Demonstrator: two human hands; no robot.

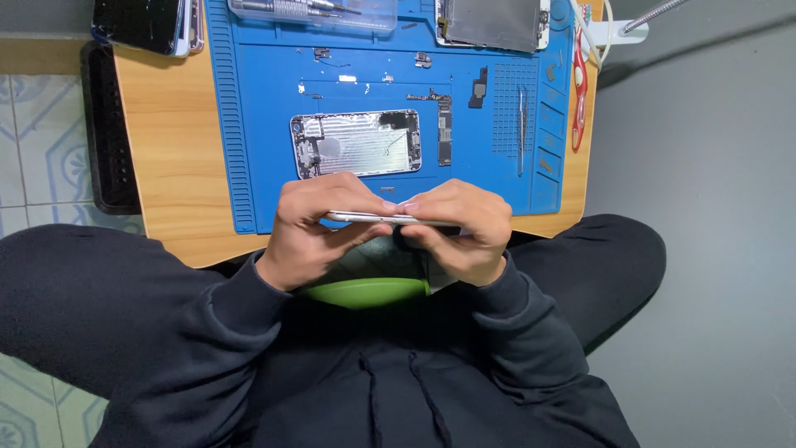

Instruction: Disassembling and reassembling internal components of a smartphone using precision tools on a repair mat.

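Nearest, a green dish (369,292) lies under the wrists, its contents hidden; the left hand (311,224) and right hand (464,228) each have their grip clamped on a thin phone panel (390,218) held edge-on over the worktop (170,141) front; beyond, on the blue repair mat (265,91), an opened phone housing (355,143) and logic board (444,129); farthest, a clear case of screwdrivers (311,10).

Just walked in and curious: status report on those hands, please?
Left hand and right hand both grip a thin silver panel edge-on. Opened phone shell lies apart on blue mat. Nothing between.
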